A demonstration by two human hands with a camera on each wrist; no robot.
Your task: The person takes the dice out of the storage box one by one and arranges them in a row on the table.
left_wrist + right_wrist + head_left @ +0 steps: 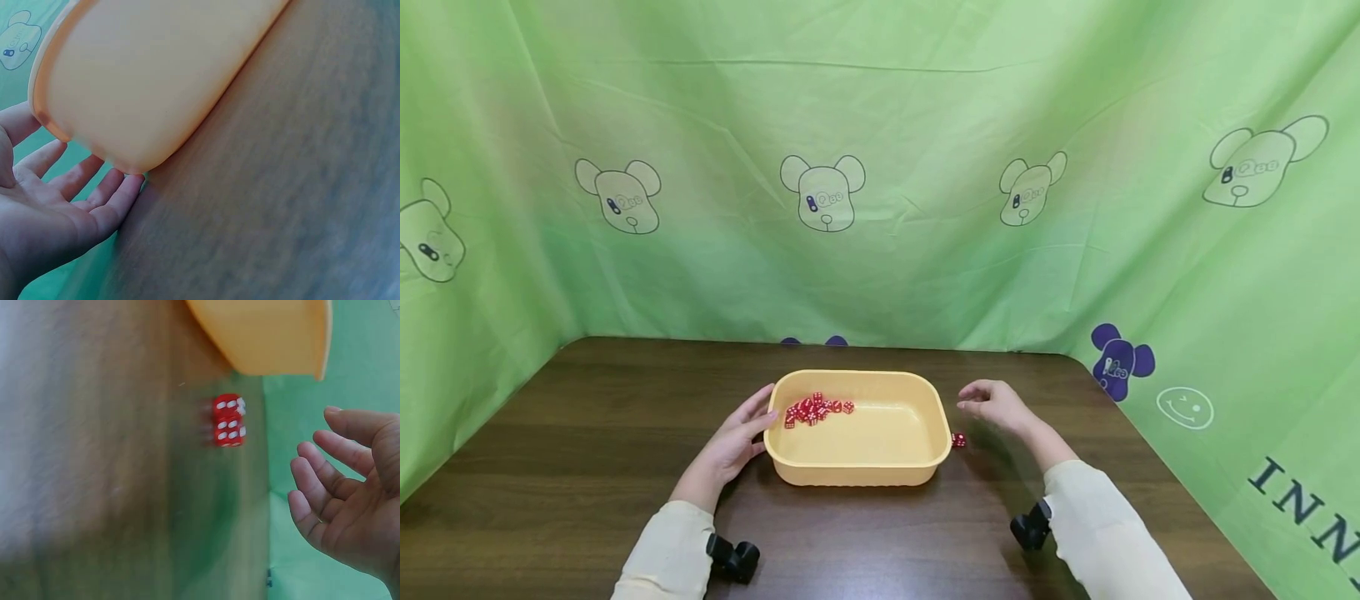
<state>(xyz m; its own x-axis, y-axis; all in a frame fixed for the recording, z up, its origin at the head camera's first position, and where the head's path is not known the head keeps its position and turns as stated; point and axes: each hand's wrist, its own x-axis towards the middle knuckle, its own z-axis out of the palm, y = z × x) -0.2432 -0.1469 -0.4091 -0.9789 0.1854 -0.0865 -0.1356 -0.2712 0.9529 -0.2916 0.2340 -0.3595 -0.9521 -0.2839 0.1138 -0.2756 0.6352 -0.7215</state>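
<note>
A yellow plastic basin (861, 475) stands on the table with several red dice (812, 408) gathered in its left part. At the basin's left end, my left hand (737, 442) holds the wall, the thumb at the rim and the other fingertips against the outside, as the left wrist view shows. My right hand (996, 406) hovers to the right of the basin, fingers loosely bent and nothing in them. Below it, two red dice (229, 420) with white dots lie side by side on the table, close to the basin's right end.
The brown wooden table (587, 433) ends at a green curtain (910, 267) printed with bear faces, which hangs behind it and at both sides. A black wrist device (733, 558) sits at the left sleeve, another (1032, 527) at the right sleeve.
</note>
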